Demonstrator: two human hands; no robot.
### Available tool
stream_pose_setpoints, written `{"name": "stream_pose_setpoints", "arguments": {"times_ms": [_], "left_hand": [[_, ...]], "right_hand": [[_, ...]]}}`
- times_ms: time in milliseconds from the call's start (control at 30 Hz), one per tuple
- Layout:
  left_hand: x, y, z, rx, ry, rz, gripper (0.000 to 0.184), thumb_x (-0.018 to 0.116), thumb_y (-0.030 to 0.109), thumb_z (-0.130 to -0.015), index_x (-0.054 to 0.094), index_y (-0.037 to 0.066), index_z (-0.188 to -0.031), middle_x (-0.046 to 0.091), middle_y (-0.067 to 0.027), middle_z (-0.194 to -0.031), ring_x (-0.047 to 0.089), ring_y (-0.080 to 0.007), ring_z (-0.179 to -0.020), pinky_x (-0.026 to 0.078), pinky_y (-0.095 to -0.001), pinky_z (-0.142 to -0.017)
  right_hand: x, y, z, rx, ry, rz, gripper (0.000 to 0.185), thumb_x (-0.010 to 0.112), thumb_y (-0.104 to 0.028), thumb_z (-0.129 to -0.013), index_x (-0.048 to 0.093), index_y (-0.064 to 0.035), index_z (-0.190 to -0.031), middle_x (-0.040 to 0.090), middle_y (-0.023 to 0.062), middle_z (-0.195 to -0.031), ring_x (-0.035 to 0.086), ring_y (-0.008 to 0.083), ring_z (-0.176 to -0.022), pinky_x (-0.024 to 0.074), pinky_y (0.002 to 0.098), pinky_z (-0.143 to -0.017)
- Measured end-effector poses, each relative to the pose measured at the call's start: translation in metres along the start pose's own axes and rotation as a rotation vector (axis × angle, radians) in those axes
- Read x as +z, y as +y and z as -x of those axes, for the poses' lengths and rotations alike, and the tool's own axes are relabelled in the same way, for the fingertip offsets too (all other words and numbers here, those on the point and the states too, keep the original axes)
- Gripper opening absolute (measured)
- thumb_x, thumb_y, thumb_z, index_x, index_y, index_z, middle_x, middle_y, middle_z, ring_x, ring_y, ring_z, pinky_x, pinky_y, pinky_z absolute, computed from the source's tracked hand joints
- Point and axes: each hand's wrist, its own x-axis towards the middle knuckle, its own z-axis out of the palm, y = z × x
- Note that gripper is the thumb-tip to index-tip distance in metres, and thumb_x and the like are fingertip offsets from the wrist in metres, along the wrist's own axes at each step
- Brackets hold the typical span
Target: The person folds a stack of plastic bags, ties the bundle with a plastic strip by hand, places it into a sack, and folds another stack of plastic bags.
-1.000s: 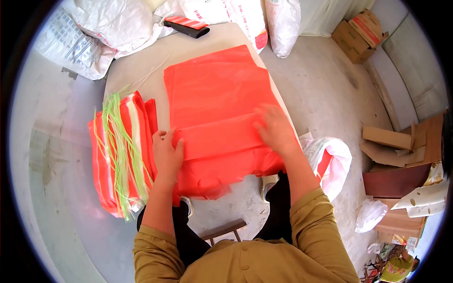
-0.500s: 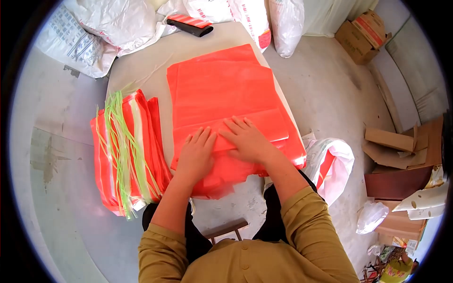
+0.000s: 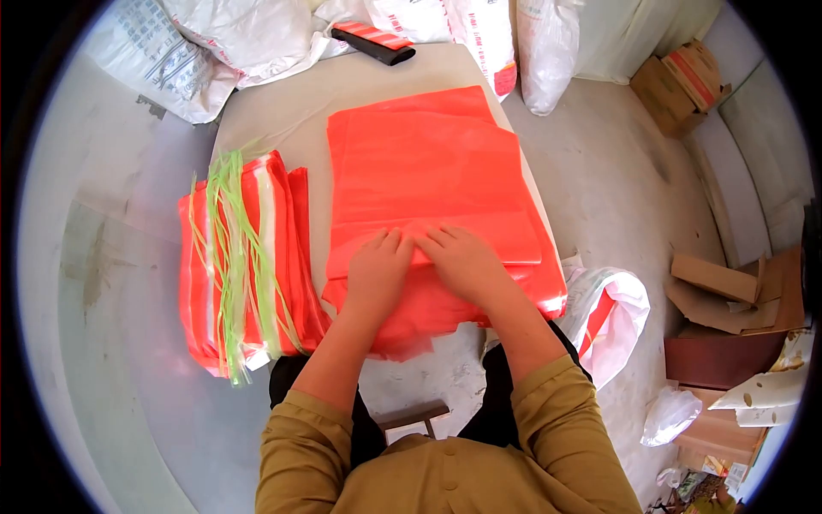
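Note:
Red plastic sheets (image 3: 424,167) lie stacked on the beige tabletop (image 3: 282,111), with a folded band across their near part and a crumpled edge hanging over the front. My left hand (image 3: 378,270) rests on that band, palm down. Right beside it, my right hand (image 3: 462,264) lies on the same band, fingertips close to the left ones. The fingers of both hands are stretched over the plastic and grip nothing visible. To the left is a pile of red-and-white striped bags (image 3: 282,257), with thin green strips (image 3: 233,248) draped over it.
White sacks (image 3: 248,38) stand behind the table. A black and striped roll (image 3: 374,41) lies at the far edge. Right of the table is an open white sack (image 3: 618,321) holding red material. Cardboard boxes (image 3: 676,86) and an open carton (image 3: 719,291) stand farther right.
Both hands have come together from the sides to the middle of the folded band. The near part of the red plastic now lies folded with a straighter edge. The view has shifted slightly.

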Motion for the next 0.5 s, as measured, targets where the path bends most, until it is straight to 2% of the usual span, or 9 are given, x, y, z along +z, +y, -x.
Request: {"name": "stream_pose_setpoints", "arguments": {"times_ms": [100, 200, 300, 400, 467, 500], "left_hand": [[-0.006, 0.002, -0.003, -0.007, -0.025, 0.037, 0.030, 0.064, 0.004, -0.076, 0.065, 0.003, -0.106, 0.066, -0.0111, -0.098, 0.067, -0.0291, -0.095, 0.056, -0.0388, -0.074], [-0.015, 0.000, -0.001, -0.042, -0.153, -0.003, 0.030, 0.061, 0.004, -0.082, 0.068, 0.003, -0.111, 0.071, -0.0125, -0.113, 0.068, -0.0309, -0.106, 0.057, -0.0408, -0.082], [-0.037, -0.008, 0.000, -0.141, -0.270, -0.013, 0.032, 0.062, 0.002, -0.080, 0.066, 0.004, -0.112, 0.070, -0.0120, -0.115, 0.067, -0.0313, -0.107, 0.055, -0.0409, -0.086], [-0.048, -0.042, 0.011, -0.188, -0.287, -0.174, 0.035, 0.065, 0.000, -0.077, 0.064, 0.004, -0.111, 0.068, -0.0130, -0.114, 0.065, -0.0329, -0.107, 0.053, -0.0417, -0.091], [-0.061, -0.065, 0.020, -0.185, 0.020, -0.200, 0.012, 0.063, 0.004, -0.079, 0.059, 0.005, -0.090, 0.061, -0.0120, -0.086, 0.063, -0.0337, -0.086, 0.051, -0.0433, -0.086], [-0.074, -0.071, 0.024, -0.298, -0.004, -0.272, 0.011, 0.064, 0.006, -0.081, 0.059, 0.005, -0.090, 0.062, -0.0132, -0.089, 0.064, -0.0345, -0.088, 0.052, -0.0437, -0.085]], "right_hand": [[-0.009, 0.003, 0.001, 0.032, -0.050, -0.044, 0.041, 0.056, -0.005, -0.091, 0.061, -0.0076, -0.131, 0.061, 0.0108, -0.139, 0.056, 0.0327, -0.131, 0.0484, 0.0418, -0.108], [0.003, 0.013, 0.007, 0.007, 0.094, 0.007, 0.039, 0.056, -0.005, -0.091, 0.062, -0.0072, -0.129, 0.063, 0.0114, -0.137, 0.058, 0.0319, -0.129, 0.0500, 0.0413, -0.105], [-0.006, 0.008, 0.006, 0.067, 0.067, -0.035, 0.040, 0.058, -0.002, -0.088, 0.063, -0.0067, -0.127, 0.064, 0.0117, -0.136, 0.060, 0.0311, -0.126, 0.0522, 0.0416, -0.102], [-0.010, 0.008, 0.003, 0.071, 0.023, 0.004, 0.040, 0.058, 0.000, -0.086, 0.064, -0.0062, -0.125, 0.066, 0.0125, -0.133, 0.062, 0.0308, -0.123, 0.0539, 0.0418, -0.098], [0.000, 0.013, 0.003, 0.003, 0.163, -0.016, 0.034, 0.058, 0.002, -0.083, 0.062, -0.0051, -0.116, 0.066, 0.0114, -0.118, 0.063, 0.0322, -0.111, 0.0543, 0.0425, -0.088], [0.004, 0.015, 0.004, -0.027, 0.232, -0.025, 0.031, 0.058, 0.003, -0.081, 0.062, -0.0046, -0.111, 0.066, 0.0108, -0.111, 0.063, 0.0329, -0.106, 0.0546, 0.0429, -0.083]]}}
